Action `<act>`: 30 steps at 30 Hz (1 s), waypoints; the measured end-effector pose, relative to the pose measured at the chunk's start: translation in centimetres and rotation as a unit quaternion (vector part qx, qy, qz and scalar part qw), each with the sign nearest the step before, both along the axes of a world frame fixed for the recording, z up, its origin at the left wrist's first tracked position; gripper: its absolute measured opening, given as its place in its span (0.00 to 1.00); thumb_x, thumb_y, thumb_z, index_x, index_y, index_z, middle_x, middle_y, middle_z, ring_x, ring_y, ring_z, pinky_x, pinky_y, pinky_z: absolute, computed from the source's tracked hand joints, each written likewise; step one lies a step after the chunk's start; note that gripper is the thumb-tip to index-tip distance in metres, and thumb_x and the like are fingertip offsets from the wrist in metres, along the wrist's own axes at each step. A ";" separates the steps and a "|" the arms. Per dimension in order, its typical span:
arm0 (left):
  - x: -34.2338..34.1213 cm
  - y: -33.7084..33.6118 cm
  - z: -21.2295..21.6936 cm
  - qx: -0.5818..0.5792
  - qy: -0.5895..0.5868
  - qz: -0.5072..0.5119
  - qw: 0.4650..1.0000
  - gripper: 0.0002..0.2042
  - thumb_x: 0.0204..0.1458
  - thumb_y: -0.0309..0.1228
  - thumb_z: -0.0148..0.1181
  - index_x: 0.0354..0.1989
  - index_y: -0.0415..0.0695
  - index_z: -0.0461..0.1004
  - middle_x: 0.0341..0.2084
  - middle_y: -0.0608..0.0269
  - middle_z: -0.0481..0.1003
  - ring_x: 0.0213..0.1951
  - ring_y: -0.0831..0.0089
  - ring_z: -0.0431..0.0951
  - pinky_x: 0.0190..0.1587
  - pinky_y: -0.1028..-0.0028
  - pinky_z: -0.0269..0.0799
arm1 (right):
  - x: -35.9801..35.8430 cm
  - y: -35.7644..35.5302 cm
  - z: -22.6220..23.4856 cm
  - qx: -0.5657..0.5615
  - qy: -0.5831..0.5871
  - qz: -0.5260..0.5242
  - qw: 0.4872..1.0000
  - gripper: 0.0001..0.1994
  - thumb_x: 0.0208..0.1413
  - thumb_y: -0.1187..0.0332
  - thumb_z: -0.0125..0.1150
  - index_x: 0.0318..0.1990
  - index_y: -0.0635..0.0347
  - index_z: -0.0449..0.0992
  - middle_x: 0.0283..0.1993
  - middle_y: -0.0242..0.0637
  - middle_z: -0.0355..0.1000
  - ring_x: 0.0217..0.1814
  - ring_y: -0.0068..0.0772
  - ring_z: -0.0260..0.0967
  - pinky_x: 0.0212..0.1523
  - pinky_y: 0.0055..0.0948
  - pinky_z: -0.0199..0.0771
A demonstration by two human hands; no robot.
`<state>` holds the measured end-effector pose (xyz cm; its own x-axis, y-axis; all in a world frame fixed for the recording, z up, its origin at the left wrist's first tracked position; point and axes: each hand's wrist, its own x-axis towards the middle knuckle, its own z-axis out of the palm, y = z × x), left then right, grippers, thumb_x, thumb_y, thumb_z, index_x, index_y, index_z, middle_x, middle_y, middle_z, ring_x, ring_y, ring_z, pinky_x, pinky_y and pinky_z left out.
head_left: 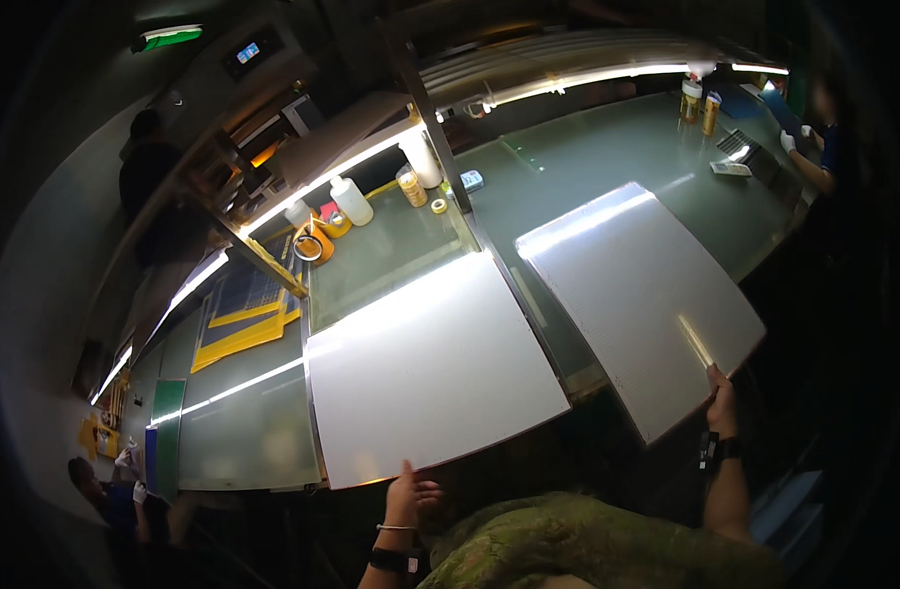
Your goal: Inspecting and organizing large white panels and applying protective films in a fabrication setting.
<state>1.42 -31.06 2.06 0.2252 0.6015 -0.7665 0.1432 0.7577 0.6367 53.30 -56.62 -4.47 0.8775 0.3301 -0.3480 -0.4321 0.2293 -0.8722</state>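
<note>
Two large glossy white sheets with thin dark edges are in front of me. The left white sheet (pixel 435 378) lies on the glass-topped table and overhangs its front edge. At its lower edge is my left hand (pixel 411 498), its thumb tip at the border and its fingers loosely apart below it. My right hand (pixel 723 404) grips the right white sheet (pixel 656 304) by its near right corner, thumb on top and fingers hidden underneath. That sheet sits angled across the table, its near end sticking out past the edge.
A metal post (pixel 432 118) stands between the two table sections. Behind the left sheet are a white bottle (pixel 351 201), an orange container (pixel 313 244), a jar (pixel 410 187) and a tape roll (pixel 438 206). Yellow-edged frames (pixel 239 339) lie left. Gloved co-workers stand at both far ends.
</note>
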 end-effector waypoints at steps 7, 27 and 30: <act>0.2 0.8 -2.2 0.209 -0.073 0.336 0.916 0.11 0.56 0.36 0.50 0.28 0.42 0.70 0.25 0.65 0.73 0.27 0.74 0.74 0.31 0.74 0.73 | 0.2 0.8 0.0 0.012 0.004 -0.007 1.000 0.18 0.49 0.66 0.61 0.45 0.68 0.70 0.46 0.36 0.68 0.52 0.27 0.62 0.59 0.24 0.56; 2.5 6.6 23.9 0.799 0.456 0.074 0.384 0.16 0.59 0.31 0.40 0.41 0.29 0.71 0.39 0.43 0.74 0.37 0.54 0.76 0.39 0.67 0.71 | -2.0 1.7 3.7 0.006 0.053 -0.012 0.999 0.17 0.49 0.64 0.61 0.44 0.66 0.70 0.43 0.35 0.69 0.46 0.30 0.64 0.52 0.28 0.60; 8.4 4.1 19.8 0.838 0.330 -0.083 0.427 0.14 0.56 0.23 0.41 0.47 0.34 0.70 0.46 0.48 0.71 0.49 0.58 0.72 0.46 0.69 0.70 | -0.8 0.4 1.0 0.037 0.026 0.028 0.999 0.21 0.50 0.63 0.61 0.49 0.64 0.68 0.46 0.33 0.68 0.48 0.29 0.64 0.54 0.27 0.58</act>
